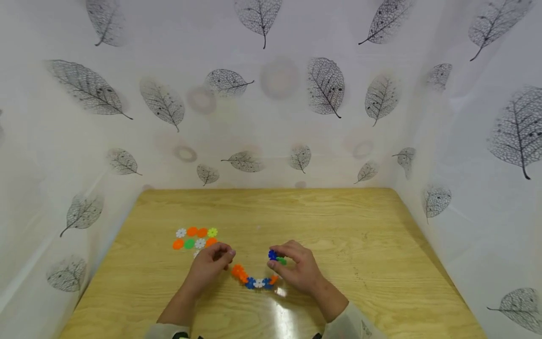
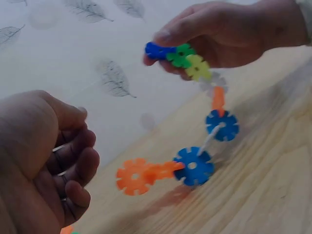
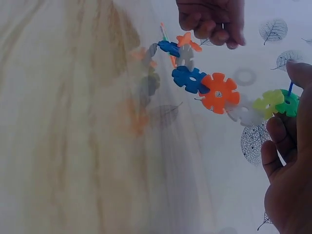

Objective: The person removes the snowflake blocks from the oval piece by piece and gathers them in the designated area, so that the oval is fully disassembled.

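My right hand [image 1: 301, 267] pinches a dark blue snowflake disc [image 1: 272, 254] between thumb and fingertips. It forms one end of a chain of notched plastic discs. From it run a green disc [image 2: 181, 56], a yellow-green disc [image 2: 197, 67], a clear one, an orange one, then blue discs [image 2: 193, 166] with a white disc [image 1: 259, 283] between them. Orange discs [image 2: 134, 176] end the chain, which curves down in front of both hands. Left of that orange end, my left hand [image 1: 208, 263] hovers with loosely curled fingers; nothing shows between them.
Loose discs lie in rows on the wooden table [image 1: 338, 221] beyond my left hand: white [image 1: 180, 233], orange [image 1: 192, 231], green [image 1: 189, 244] and yellow [image 1: 212, 232]. My left hand hides some. A leaf-printed curtain [image 1: 279, 117] surrounds the table's back and sides.
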Demonstrator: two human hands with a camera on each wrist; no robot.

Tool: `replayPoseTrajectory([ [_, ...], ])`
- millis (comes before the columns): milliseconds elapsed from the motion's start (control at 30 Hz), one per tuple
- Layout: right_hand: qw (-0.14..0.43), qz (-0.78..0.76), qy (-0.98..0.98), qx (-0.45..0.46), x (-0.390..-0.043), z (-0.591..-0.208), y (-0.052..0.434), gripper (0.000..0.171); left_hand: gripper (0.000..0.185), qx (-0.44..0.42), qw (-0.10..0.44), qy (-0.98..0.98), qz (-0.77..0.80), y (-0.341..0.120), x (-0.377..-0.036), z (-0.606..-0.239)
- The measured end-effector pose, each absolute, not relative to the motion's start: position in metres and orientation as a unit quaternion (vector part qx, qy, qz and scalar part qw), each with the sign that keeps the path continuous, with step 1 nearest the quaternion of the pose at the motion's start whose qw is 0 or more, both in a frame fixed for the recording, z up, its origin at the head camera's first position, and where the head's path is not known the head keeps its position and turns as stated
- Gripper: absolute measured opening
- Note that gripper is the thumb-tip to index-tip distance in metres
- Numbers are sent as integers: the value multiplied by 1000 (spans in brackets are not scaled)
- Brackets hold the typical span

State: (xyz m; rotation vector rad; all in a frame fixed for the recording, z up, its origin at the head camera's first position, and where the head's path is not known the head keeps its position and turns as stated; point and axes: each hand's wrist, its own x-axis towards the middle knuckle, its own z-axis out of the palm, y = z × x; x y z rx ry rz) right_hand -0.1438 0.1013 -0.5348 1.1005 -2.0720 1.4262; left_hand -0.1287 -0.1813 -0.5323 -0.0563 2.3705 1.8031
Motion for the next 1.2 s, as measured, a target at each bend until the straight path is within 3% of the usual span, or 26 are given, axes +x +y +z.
replayPoseTrajectory([
  [233,189,494,-753,392,-148,-547,104,36,37,42,98,771,628,-154,-126,-530],
  [600,180,492,-750,404,-147,-549,103,35,41,87,112,777,613,-131,-125,-517],
  [1200,210,488,-724,440,-149,-551,99,40,21,98,85,802,583,-118,-123,-517],
])
